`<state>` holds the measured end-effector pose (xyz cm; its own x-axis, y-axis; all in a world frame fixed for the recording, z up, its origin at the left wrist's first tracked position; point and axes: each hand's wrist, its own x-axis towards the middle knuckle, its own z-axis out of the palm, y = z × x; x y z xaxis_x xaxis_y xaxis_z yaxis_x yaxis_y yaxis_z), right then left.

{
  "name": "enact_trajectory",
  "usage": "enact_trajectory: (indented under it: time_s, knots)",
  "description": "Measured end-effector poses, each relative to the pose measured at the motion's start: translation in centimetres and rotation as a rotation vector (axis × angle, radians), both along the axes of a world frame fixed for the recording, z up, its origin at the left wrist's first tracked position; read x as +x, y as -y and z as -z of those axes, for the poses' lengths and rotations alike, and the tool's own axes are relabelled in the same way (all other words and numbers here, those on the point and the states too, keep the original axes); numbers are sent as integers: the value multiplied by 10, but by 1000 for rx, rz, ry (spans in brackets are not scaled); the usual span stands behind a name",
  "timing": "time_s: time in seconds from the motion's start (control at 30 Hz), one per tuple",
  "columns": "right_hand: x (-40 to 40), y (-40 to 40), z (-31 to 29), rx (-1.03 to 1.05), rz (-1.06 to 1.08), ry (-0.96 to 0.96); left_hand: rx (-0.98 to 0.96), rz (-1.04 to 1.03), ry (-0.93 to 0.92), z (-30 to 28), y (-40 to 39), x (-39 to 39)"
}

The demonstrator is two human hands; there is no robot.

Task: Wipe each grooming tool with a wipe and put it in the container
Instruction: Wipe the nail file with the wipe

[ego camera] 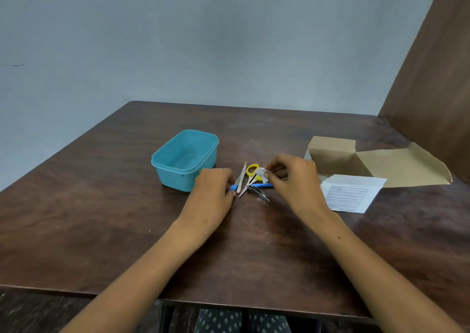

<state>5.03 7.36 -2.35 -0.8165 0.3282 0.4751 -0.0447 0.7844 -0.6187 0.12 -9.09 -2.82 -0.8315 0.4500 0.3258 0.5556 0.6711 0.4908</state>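
A pile of grooming tools lies mid-table: yellow-handled scissors (252, 170), a thin pale stick (241, 177), a blue-handled tool (263, 185) and a metal clipper (259, 193). My left hand (212, 193) pinches the blue end (233, 187) of a tool at the pile's left side. My right hand (295, 177) pinches a small white wipe (262, 174) just above the pile. An empty teal container (162, 158) stands open to the left of the tools.
An opened cardboard box (356, 162) with its flaps spread sits at the right, its white printed side (348, 195) facing me. A brown panel (432, 78) rises at the table's right edge. The table's front edge runs just below my forearms.
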Motion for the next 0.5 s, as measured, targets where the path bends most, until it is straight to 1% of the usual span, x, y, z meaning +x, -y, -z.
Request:
enact_trajectory:
  time_s: [0.17, 0.33, 0.5]
  knots:
    - [0, 1, -2, -27, -9, -2, -73, -44, 50, -6, -4, 5]
    - [0, 0, -3, -51, -12, -18, -169, -91, 34, -7, -8, 10]
    - [1, 1, -3, -67, -9, -26, -212, -100, 114, -8, -8, 10]
